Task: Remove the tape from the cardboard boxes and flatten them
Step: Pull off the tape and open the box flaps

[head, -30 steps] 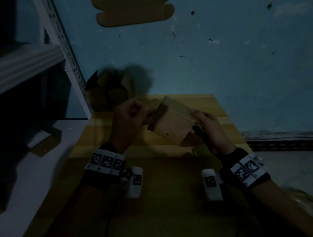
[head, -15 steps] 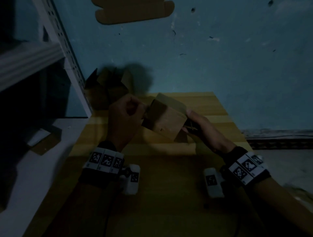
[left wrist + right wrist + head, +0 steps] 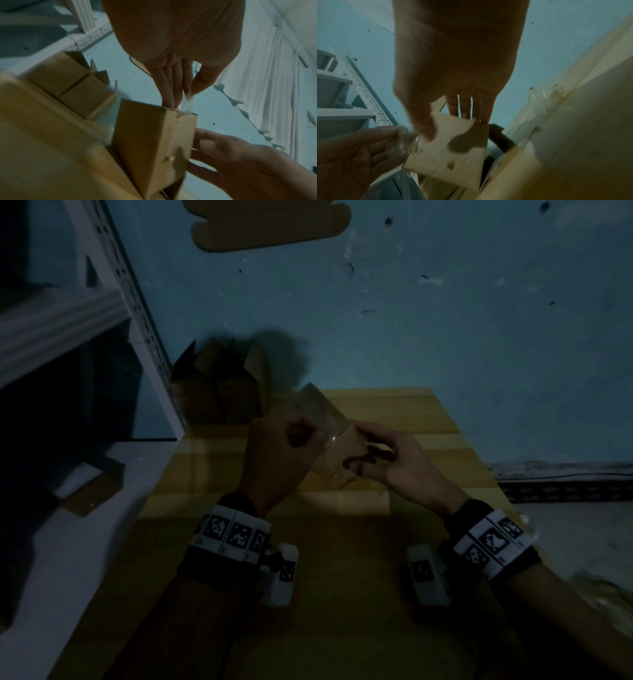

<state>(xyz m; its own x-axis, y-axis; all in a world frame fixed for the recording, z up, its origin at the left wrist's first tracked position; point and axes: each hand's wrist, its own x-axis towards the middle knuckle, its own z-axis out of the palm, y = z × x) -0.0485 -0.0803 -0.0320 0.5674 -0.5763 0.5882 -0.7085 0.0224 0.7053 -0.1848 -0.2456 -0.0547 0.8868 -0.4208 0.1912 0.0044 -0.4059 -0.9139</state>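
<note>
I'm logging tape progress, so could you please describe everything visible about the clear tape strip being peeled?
The clear tape is a thin, glossy, crinkled transparent strip. Its free end is pinched between thumb and fingers of the left hand; its other end still sticks to the top edge of the small cardboard box, which the right hand steadies.

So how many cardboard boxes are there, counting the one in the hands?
3. One small box is held over the table between the left hand and the right hand. Two open boxes sit side by side by the wall. Others may be hidden.
</note>
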